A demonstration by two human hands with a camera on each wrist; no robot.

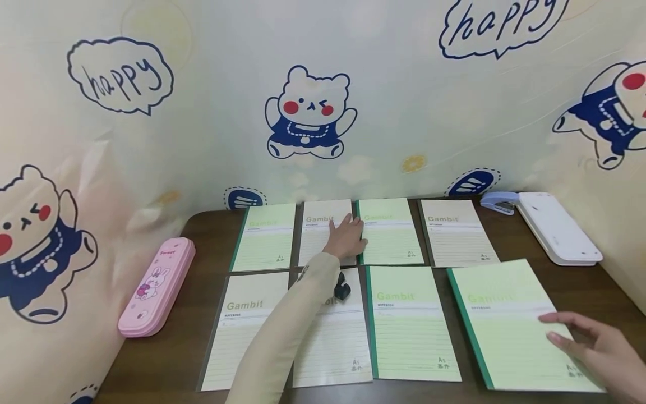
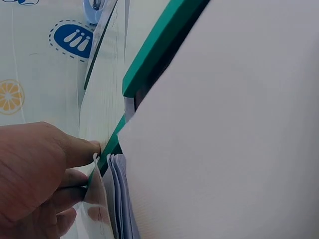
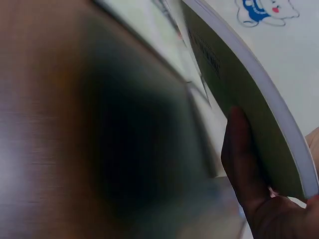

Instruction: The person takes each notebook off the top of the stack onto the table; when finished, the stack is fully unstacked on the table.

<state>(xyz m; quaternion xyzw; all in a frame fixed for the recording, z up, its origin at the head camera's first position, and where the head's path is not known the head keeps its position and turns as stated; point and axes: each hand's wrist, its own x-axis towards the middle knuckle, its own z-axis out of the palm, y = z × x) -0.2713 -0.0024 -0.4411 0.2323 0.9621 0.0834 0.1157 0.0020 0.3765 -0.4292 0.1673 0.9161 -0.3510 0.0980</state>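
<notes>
My left hand [image 1: 345, 238] reaches to the back row, fingers spread over a grey-white Gambit notebook [image 1: 313, 241] and the left edge of the green notebook [image 1: 391, 238] beside it. In the left wrist view, its fingertips rest at a green spine [image 2: 115, 139]; a pale page-like surface fills the right side. At the front right, my right hand [image 1: 590, 342] grips the right edge of a green Gambit notebook [image 1: 515, 336]. The right wrist view shows that notebook's dark back cover [image 3: 259, 134] tilted up, with a finger of my right hand [image 3: 244, 169] against it.
More green and grey-white notebooks lie in two rows on the dark wooden table [image 1: 151, 365]. A pink pencil case [image 1: 158, 286] lies at the left. A white case [image 1: 557, 230] and a blue stapler [image 1: 499, 202] are at the back right. A printed cloth [image 1: 393, 112] hangs behind.
</notes>
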